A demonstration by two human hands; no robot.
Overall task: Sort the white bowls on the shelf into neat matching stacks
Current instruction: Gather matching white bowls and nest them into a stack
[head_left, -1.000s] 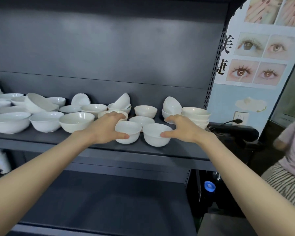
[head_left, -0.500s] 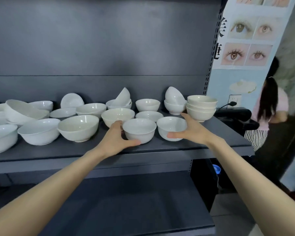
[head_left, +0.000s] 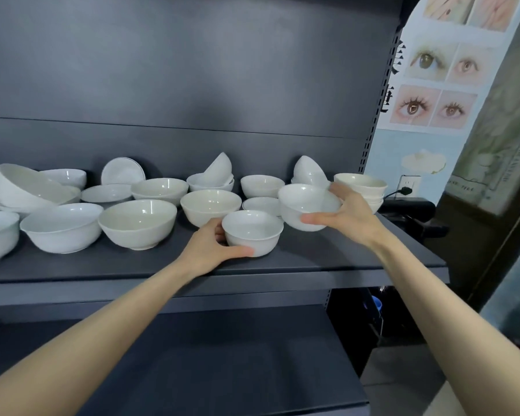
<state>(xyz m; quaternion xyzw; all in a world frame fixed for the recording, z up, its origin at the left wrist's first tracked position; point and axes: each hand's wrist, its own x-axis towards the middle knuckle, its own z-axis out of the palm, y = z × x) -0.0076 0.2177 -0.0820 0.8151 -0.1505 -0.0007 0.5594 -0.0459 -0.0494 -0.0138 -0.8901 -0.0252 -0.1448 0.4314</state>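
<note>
Head-camera view: a person's left hand (head_left: pixel 206 253) curls round a small white bowl (head_left: pixel 252 232) standing near the front edge of the dark shelf (head_left: pixel 327 259). The thumb lies along its foot and the fingers are tucked behind its far wall. The right hand (head_left: pixel 347 217) grips a second small bowl (head_left: pixel 308 205) of much the same size, with the thumb under the near side and the fingers reaching round the far side. This bowl appears to be held clear of the shelf and tipped slightly, just behind and to the right of the first. Beyond the right hand's fingers, a short stack of cream bowls (head_left: pixel 360 184) stands at the shelf's right end. Wider bowls (head_left: pixel 137 223) sit loose and unsorted to the left. The step in hand looks to be the pairing of the two small bowls, with the sorting as a whole barely begun. The next move probably calls for carrying the raised bowl over the one on the shelf, levelling it so the rims line up, and lowering it gently to nest inside. The left hand would steady the lower bowl so it neither slides toward the front edge nor knocks its neighbours.
</note>
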